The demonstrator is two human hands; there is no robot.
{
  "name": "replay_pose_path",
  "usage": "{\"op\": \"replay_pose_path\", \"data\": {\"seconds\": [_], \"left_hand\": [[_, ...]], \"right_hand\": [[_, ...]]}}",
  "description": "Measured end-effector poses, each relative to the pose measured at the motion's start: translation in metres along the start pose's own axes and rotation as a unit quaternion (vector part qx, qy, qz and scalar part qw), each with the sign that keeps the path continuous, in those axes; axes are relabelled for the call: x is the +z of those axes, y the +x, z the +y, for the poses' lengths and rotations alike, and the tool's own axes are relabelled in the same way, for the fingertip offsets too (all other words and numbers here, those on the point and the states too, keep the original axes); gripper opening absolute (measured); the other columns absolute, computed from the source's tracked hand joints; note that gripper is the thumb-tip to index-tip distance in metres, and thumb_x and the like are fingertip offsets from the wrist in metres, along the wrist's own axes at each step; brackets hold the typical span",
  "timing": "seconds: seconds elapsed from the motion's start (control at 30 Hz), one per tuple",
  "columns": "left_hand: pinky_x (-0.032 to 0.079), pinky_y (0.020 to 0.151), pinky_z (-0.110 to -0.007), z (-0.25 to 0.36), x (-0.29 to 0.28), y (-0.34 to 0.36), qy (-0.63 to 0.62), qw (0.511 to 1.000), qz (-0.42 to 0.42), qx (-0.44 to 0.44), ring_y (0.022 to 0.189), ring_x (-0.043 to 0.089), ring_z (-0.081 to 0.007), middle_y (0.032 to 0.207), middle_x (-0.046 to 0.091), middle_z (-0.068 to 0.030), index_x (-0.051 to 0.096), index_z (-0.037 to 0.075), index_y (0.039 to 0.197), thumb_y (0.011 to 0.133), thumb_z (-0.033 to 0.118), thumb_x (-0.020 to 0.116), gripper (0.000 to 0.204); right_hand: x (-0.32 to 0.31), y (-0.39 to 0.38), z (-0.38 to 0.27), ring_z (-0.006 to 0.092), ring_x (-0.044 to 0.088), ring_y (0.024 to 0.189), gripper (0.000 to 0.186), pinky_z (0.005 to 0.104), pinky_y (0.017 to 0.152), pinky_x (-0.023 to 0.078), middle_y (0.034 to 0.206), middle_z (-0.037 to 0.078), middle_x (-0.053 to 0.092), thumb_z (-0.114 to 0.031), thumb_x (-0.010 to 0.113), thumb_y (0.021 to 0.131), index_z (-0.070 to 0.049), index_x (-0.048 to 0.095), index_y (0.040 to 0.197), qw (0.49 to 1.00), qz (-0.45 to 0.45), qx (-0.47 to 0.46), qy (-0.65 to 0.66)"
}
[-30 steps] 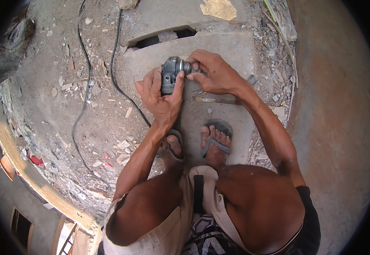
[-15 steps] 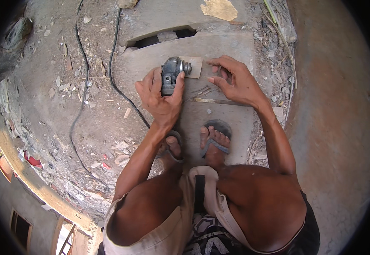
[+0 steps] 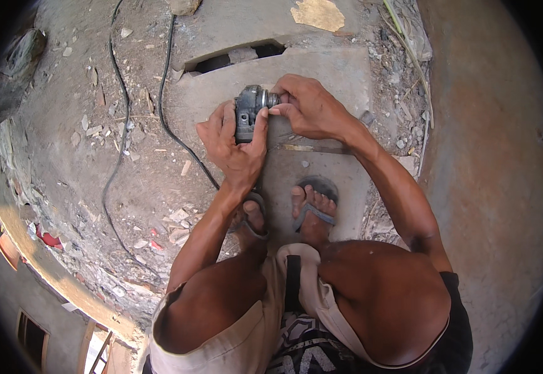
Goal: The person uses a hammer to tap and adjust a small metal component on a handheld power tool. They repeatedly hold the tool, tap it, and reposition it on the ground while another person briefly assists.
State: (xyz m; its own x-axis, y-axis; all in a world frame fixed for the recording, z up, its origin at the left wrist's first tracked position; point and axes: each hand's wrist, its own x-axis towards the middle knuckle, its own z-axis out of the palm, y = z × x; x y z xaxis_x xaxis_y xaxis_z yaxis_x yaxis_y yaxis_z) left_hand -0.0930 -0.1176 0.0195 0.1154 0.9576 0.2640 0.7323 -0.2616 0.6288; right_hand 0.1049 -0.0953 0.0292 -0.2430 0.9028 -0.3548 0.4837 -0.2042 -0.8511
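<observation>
The left hand (image 3: 234, 140) grips the dark grey metal angle-grinder head (image 3: 247, 112) above the grey concrete slab (image 3: 334, 75); at its three o'clock, right hand (image 3: 309, 106) fingertips pinch the spindle, seemingly fitting it; next needs steady twisting.

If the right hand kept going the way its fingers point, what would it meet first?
The right hand points toward the person's left, fingertips already at the metal end of the dark power tool held in the left hand. So the tool comes first, though depth is unclear.
</observation>
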Motion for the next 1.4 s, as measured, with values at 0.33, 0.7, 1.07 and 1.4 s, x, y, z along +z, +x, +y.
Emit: {"op": "replay_pose_path", "data": {"seconds": [0.33, 0.7, 1.07, 1.4], "left_hand": [[0.044, 0.079, -0.038, 0.001, -0.011, 0.006, -0.033, 0.999, -0.028, -0.015, 0.090, 0.056, -0.0282, 0.110, 0.070, -0.0151, 0.070, -0.001, 0.116, 0.083, 0.022, 0.086, 0.043], [0.048, 0.075, -0.026, 0.025, -0.068, -0.011, -0.288, 0.912, -0.233, -0.176, 0.083, 0.054, -0.0108, 0.116, 0.071, -0.0118, 0.054, -0.002, 0.138, 0.105, -0.002, 0.044, 0.035], [0.055, 0.089, -0.044, 0.029, -0.031, -0.074, -0.140, 0.899, -0.415, 0.028, 0.111, 0.067, -0.0375, 0.111, 0.071, -0.0165, 0.066, 0.003, 0.126, 0.089, -0.005, 0.066, 0.038], [0.046, 0.091, -0.042, 0.020, -0.034, 0.096, -0.020, 0.952, -0.269, 0.145, 0.101, 0.055, -0.0337, 0.110, 0.069, -0.0119, 0.075, 0.000, 0.106, 0.086, 0.018, 0.078, 0.027]], "right_hand": [[0.024, -0.004, 0.001, 0.0496, 0.054, 0.094, 0.025, 0.0524, 0.079, 0.043, 0.098, 0.025, 0.055, 0.002, 0.068, 0.082, 0.003, 0.051, 0.099, 0.994, 0.100, -0.050, 0.003], [0.017, -0.005, -0.004, 0.0494, 0.055, 0.096, 0.024, 0.0524, 0.081, 0.044, 0.100, 0.025, 0.055, 0.000, 0.069, 0.084, 0.003, 0.051, 0.101, 0.997, 0.068, -0.028, 0.010], [0.021, -0.003, 0.003, 0.0380, 0.051, 0.075, 0.024, 0.0459, 0.070, 0.042, 0.085, 0.018, 0.052, 0.001, 0.071, 0.083, 0.001, 0.053, 0.099, 0.989, 0.113, -0.091, 0.002], [0.015, -0.007, 0.001, 0.0478, 0.056, 0.096, 0.027, 0.0533, 0.081, 0.044, 0.098, 0.023, 0.056, -0.003, 0.071, 0.084, 0.002, 0.049, 0.098, 0.996, 0.076, -0.050, -0.021]]}}
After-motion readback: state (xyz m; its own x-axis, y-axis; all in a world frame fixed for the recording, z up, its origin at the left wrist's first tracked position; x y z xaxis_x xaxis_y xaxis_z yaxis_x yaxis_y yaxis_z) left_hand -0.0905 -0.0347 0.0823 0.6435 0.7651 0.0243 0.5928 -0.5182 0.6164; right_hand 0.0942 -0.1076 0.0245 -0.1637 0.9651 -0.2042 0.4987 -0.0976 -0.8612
